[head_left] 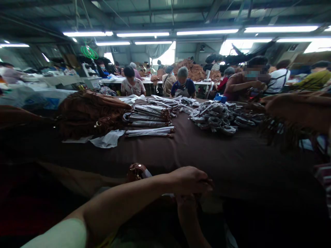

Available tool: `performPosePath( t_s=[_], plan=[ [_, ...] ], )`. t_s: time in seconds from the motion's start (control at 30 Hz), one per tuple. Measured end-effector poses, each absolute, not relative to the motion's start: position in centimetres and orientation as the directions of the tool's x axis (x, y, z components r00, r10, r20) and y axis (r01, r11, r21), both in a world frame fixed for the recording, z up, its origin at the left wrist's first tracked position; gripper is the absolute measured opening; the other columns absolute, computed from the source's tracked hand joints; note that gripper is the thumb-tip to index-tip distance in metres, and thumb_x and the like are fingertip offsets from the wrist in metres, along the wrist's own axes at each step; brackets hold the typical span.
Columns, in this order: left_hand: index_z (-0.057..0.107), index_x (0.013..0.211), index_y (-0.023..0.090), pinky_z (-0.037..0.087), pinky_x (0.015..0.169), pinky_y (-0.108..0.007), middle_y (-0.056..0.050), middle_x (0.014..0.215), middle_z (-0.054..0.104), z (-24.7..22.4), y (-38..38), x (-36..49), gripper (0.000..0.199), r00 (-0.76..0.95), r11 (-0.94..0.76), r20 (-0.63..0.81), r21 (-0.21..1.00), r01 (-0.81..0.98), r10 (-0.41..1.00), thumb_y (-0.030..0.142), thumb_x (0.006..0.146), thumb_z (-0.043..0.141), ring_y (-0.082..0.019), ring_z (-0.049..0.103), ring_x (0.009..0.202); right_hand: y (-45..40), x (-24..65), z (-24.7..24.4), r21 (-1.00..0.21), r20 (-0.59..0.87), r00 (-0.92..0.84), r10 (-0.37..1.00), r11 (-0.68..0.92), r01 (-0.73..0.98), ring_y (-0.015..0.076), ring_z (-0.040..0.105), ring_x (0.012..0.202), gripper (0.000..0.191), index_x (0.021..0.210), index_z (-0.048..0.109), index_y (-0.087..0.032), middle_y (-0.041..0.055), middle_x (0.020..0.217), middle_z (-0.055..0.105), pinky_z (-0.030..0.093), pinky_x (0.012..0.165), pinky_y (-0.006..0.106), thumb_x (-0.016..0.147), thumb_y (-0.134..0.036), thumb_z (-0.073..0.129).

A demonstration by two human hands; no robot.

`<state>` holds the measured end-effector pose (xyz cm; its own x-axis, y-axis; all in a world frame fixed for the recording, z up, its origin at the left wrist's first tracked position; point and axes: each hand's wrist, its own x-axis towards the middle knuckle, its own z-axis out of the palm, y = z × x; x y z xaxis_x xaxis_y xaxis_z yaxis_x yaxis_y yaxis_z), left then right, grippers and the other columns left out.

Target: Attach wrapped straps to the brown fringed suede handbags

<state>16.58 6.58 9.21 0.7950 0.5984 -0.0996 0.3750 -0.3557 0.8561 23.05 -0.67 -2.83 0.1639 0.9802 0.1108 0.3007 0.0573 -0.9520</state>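
My left hand reaches across from the lower left, its fingers curled closed; whatever they pinch is hidden. Just beneath it is my right hand, closed and partly covered by the left. A brown strap with a metal stud and pale wrapping shows behind my left forearm. A white sliver of wrapping reappears below the forearm and runs to my right hand. Further up the table lies a stack of similar wrapped straps, brown at their ends.
Brown fringed bags are piled at the left, beside a crumpled white sheet. Coiled wrapped straps form a heap right of centre. More brown fringed material hangs at the right. Several people sit at benches beyond the brown-covered table.
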Motion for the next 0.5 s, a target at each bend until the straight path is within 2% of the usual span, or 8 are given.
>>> performPosePath(
  t_s=[0.1,0.13,0.2,0.23,0.27,0.37,0.43,0.5],
  plan=[
    [0.063,0.097,0.016,0.042,0.057,-0.019,0.001,0.076,0.061,7.9,7.0,15.4,0.026,0.731,-0.100,-0.188,0.938,0.331,0.656,0.036,0.086,0.052,-0.010,0.057,0.065,-2.1,26.6,-3.5,-0.956,0.048,0.090,0.995,0.019,0.291,0.0214,0.064,0.066,0.040,0.081,0.073,-0.018,0.0064,0.076,0.073,0.049,0.061,0.027,0.075,-0.056,0.060],
    [0.061,0.094,0.015,0.041,0.053,-0.019,0.002,0.072,0.058,7.6,7.1,14.8,0.026,0.708,-0.036,-0.217,0.945,0.325,0.672,0.038,0.085,0.052,-0.009,0.054,0.059,-2.7,28.2,-4.1,-0.951,-0.016,0.157,0.987,-0.063,0.303,0.0224,0.065,0.069,0.044,0.087,0.073,-0.019,0.0063,0.079,0.073,0.049,0.063,0.028,0.076,-0.058,0.058],
    [0.058,0.090,0.015,0.039,0.046,-0.019,0.003,0.066,0.053,7.1,7.3,13.9,0.027,0.679,0.040,-0.274,0.940,0.339,0.681,0.041,0.084,0.051,-0.008,0.050,0.049,-3.3,31.5,-5.3,-0.900,-0.116,0.481,0.869,-0.297,0.319,0.0267,0.065,0.073,0.055,0.084,0.071,-0.018,0.0087,0.077,0.073,0.048,0.064,0.032,0.072,-0.068,0.052],
    [0.058,0.087,0.015,0.038,0.044,-0.019,0.003,0.064,0.052,6.8,7.3,13.7,0.027,0.672,0.055,-0.296,0.933,0.356,0.678,0.042,0.084,0.051,-0.008,0.049,0.047,-3.3,32.8,-5.8,-0.870,-0.107,0.606,0.788,-0.369,0.326,0.0294,0.065,0.079,0.059,0.087,0.070,-0.018,0.0098,0.083,0.073,0.048,0.067,0.034,0.069,-0.071,0.053],
    [0.057,0.085,0.016,0.037,0.043,-0.019,0.003,0.063,0.052,6.4,7.3,13.7,0.027,0.669,0.057,-0.313,0.925,0.376,0.674,0.042,0.083,0.052,-0.009,0.048,0.046,-3.1,33.7,-6.1,-0.871,-0.081,0.649,0.757,-0.370,0.323,0.0308,0.064,0.085,0.061,0.092,0.069,-0.018,0.0105,0.090,0.072,0.047,0.072,0.036,0.068,-0.072,0.052],
    [0.057,0.074,0.015,0.036,0.042,-0.020,0.002,0.058,0.053,5.4,7.4,14.4,0.030,0.658,0.029,-0.351,0.894,0.447,0.666,0.045,0.081,0.053,-0.009,0.047,0.046,-1.5,34.3,-6.0,-0.921,-0.078,0.544,0.835,-0.270,0.281,0.0300,0.063,0.088,0.061,0.094,0.068,-0.017,0.0087,0.091,0.072,0.046,0.075,0.036,0.069,-0.072,0.054],
    [0.057,0.071,0.015,0.034,0.043,-0.020,0.002,0.056,0.053,4.9,7.5,15.0,0.033,0.634,0.007,-0.360,0.873,0.488,0.684,0.046,0.081,0.053,-0.009,0.047,0.046,-0.2,33.5,-5.0,-0.955,-0.133,0.422,0.897,-0.230,0.188,0.0285,0.063,0.081,0.055,0.086,0.069,-0.017,0.0063,0.080,0.071,0.047,0.070,0.034,0.068,-0.068,0.062],
    [0.059,0.075,0.015,0.034,0.045,-0.020,0.002,0.058,0.054,4.7,7.5,15.3,0.035,0.614,-0.008,-0.365,0.856,0.518,0.700,0.049,0.081,0.052,-0.009,0.047,0.048,0.8,33.2,-3.7,-0.976,-0.157,0.352,0.923,-0.199,0.085,0.0252,0.064,0.080,0.044,0.087,0.068,-0.017,0.0048,0.082,0.070,0.050,0.069,0.034,0.075,-0.059,0.065]
  ],
)
